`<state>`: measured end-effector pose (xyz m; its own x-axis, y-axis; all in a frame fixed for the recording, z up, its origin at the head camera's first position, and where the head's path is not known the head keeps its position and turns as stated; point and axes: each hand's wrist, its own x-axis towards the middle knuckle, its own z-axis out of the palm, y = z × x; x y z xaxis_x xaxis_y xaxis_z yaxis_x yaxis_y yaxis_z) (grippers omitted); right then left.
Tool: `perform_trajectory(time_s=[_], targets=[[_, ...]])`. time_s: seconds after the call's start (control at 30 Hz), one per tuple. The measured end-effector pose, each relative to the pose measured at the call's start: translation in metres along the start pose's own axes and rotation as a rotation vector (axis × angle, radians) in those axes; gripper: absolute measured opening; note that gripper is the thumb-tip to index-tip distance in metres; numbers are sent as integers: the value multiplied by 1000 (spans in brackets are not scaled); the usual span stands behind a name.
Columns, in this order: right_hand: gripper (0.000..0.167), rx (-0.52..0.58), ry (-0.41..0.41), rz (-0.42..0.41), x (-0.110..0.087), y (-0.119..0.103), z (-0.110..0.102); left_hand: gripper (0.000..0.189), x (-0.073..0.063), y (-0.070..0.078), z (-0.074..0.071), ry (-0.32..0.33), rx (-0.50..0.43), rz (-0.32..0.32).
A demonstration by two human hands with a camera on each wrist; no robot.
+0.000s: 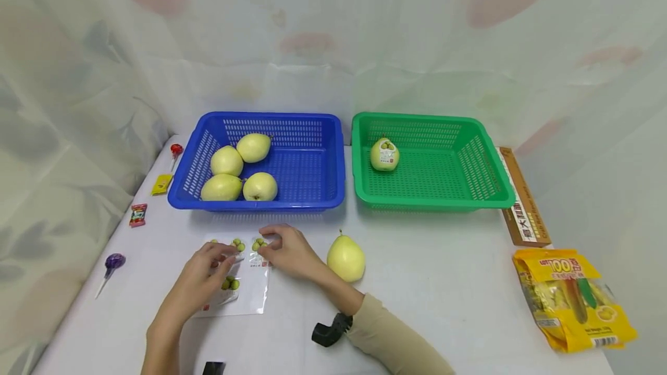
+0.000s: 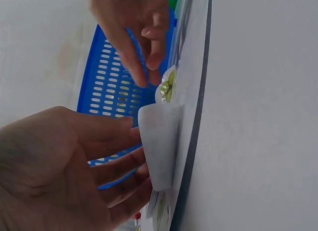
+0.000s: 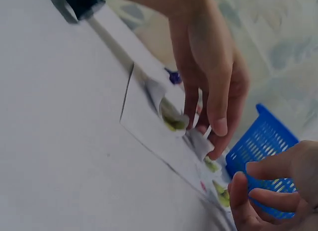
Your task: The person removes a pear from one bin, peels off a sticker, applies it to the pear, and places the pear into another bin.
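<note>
Head view, right grip (image 1: 289,252) spread, left grip (image 1: 202,274) unclear, sticker sheet (image 1: 252,295) beneath, pear (image 1: 346,258) and blue basket (image 1: 302,206) beyond

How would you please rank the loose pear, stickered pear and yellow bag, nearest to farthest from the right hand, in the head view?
1. Loose pear, right of the right hand
2. Stickered pear, in the green basket
3. Yellow bag, at far right
</note>
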<state>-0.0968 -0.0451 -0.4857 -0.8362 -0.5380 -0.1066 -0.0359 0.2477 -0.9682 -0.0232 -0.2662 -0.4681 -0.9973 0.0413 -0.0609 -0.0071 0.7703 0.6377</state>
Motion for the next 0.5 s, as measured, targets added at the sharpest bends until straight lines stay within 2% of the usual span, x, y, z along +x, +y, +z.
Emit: perform_trajectory(time_s=[0.13,0.23,0.4,0.5], targets=[[38,-228,84,-53,18,5,7,22,3,-2,2,-25,-12,12],[28,-374,147,-94,24,6,10,22,4,-2,3,-25,-25,-4],[9,-435,186,-115,28,8,12,25,8,-1,7,-37,-31,-59],[5,-439,194,-121,27,8,13,26,11,1,9,-31,-22,-84]])
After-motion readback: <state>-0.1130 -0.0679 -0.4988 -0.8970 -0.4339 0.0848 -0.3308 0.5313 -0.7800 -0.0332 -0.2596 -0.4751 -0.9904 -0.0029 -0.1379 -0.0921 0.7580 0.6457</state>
